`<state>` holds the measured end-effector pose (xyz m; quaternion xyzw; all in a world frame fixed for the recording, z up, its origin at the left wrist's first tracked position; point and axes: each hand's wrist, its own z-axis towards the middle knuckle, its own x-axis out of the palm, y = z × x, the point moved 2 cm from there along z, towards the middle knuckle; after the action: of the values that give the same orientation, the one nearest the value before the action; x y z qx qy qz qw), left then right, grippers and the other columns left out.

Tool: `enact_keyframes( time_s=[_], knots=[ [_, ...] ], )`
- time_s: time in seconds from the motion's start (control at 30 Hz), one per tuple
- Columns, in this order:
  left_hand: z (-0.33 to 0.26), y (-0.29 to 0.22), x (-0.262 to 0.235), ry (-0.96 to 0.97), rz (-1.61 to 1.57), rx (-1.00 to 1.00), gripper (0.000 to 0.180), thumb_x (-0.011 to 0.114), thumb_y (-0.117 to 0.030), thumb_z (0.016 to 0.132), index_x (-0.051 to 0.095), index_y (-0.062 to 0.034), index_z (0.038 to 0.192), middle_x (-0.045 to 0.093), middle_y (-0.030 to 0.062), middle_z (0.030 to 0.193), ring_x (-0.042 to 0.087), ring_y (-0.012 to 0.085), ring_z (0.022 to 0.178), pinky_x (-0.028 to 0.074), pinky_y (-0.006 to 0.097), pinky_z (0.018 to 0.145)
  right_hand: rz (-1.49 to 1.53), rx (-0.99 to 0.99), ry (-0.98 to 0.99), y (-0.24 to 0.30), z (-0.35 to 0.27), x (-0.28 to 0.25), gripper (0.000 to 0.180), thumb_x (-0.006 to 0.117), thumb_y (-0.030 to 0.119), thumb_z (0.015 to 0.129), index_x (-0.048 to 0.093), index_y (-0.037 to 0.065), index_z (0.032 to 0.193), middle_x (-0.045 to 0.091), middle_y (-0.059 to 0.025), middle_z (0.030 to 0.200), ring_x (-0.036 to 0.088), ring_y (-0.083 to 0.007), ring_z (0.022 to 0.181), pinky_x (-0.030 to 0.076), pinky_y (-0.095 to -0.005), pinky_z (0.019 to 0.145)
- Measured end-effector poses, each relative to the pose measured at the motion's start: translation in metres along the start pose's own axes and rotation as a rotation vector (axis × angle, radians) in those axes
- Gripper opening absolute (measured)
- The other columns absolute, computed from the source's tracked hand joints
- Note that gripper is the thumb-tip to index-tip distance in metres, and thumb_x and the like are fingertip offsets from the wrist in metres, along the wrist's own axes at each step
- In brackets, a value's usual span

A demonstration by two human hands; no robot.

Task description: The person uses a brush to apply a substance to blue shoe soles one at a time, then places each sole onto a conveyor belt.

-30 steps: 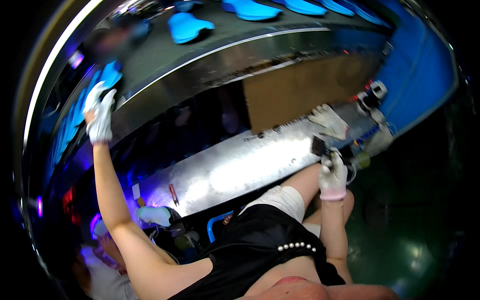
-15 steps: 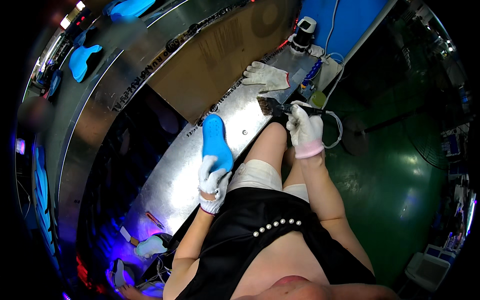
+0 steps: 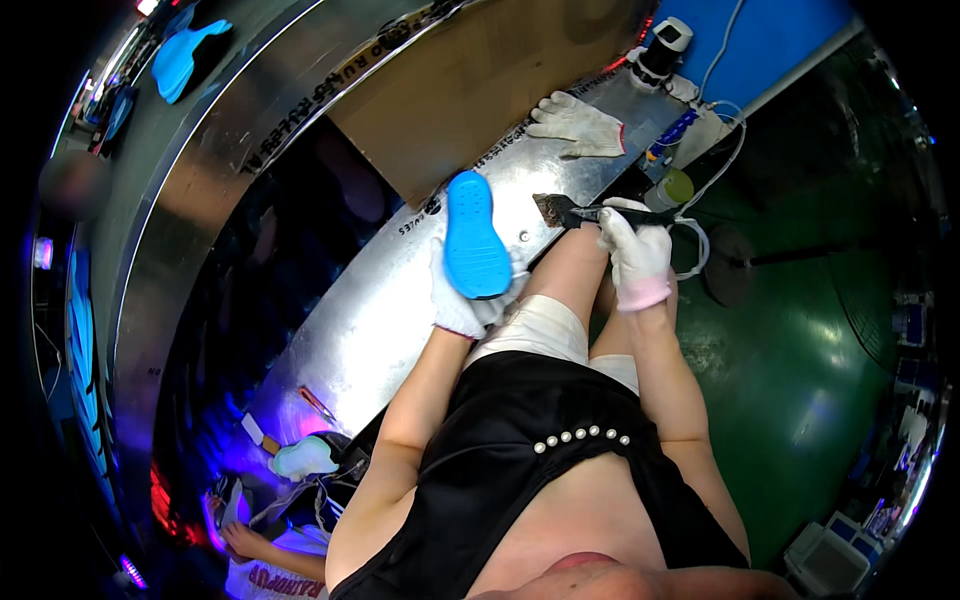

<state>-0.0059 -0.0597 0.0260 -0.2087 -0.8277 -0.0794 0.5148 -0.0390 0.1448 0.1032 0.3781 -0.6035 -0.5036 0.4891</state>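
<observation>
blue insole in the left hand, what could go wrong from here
The left hand supports the blue insole mostly from beneath, so it might slip. The right hand holds a brush close to the bare knee and could rub it. The white cable looping beside that hand might snag.

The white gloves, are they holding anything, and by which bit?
Yes. The left grip holds a blue shoe sole from beneath, by its wider end. The right grip holds a brush by its black handle.
</observation>
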Motion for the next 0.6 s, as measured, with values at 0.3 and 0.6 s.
enact_keyframes(
  time_s=[0.3,0.6],
  knots=[
    [-0.018,0.025,0.065,0.069,-0.133,0.213,0.078,0.029,-0.069,0.092,0.048,-0.0047,0.132,0.060,0.0223,0.116,0.061,0.0372,0.102,0.050,0.048,0.091,-0.964,-0.966,0.359,0.040,-0.028,0.074,0.022,0.077,0.012,0.071,0.066,0.011,0.091,0.064,-0.0085,0.076,0.062,-0.0274,0.068,0.050,-0.0353,0.064],
    [-0.019,0.037,0.046,0.352,-0.106,0.106,0.074,0.031,-0.065,0.094,0.038,-0.0088,0.142,0.048,0.0141,0.137,0.048,0.0301,0.123,0.040,0.042,0.105,-0.795,-0.980,0.315,0.079,-0.029,0.069,0.019,0.073,0.012,0.076,0.067,0.008,0.093,0.066,-0.0082,0.081,0.064,-0.0268,0.073,0.051,-0.0353,0.067]
  ],
)
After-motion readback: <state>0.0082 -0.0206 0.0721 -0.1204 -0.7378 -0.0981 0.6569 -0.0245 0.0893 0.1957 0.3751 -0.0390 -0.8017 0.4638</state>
